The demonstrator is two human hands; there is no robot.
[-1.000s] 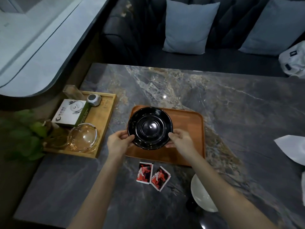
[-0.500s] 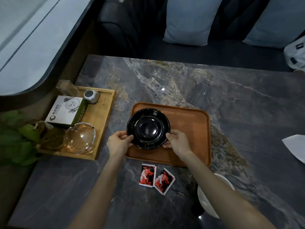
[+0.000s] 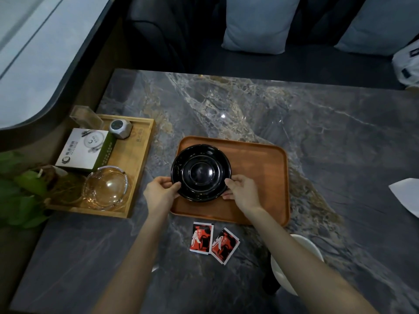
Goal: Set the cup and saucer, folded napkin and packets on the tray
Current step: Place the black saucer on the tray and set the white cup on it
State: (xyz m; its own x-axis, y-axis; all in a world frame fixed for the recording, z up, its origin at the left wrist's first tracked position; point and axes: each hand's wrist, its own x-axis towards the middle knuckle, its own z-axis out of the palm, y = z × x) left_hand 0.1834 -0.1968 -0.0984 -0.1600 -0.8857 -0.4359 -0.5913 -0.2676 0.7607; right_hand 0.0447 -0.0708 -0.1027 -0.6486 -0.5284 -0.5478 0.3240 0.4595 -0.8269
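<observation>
Saucer of glossy black ceramic (image 3: 201,172), round with concentric rings, sits at the left end of the orange-brown rectangular wooden tray (image 3: 256,177) in the middle of the frame. Whether its base rests flat on the tray or is just above it cannot be told. The left hand (image 3: 162,193) pinches its lower-left rim, thumb on top and fingers curled under the edge. The right hand (image 3: 242,191) grips the lower-right rim the same way, thumb on the rim and fingertips tucked beneath. Both hands are partly closed, each holding only the rim.

The saucer's central well is bare and catches a dull reflection. The right part of the tray is bare wood.

Below the tray, at lower centre, two red, black and white square packets (image 3: 213,240) lie side by side on the dark grey veined marble table (image 3: 317,132), the right one tilted. A white round cup (image 3: 285,275) stands at lower right, partly hidden behind the right forearm. A white folded napkin (image 3: 405,196) lies at the right edge of the frame, well apart from the tray.

At left, a pale bamboo tray (image 3: 140,177) holds a clear glass ashtray (image 3: 106,186) and a white and green box (image 3: 84,150).
</observation>
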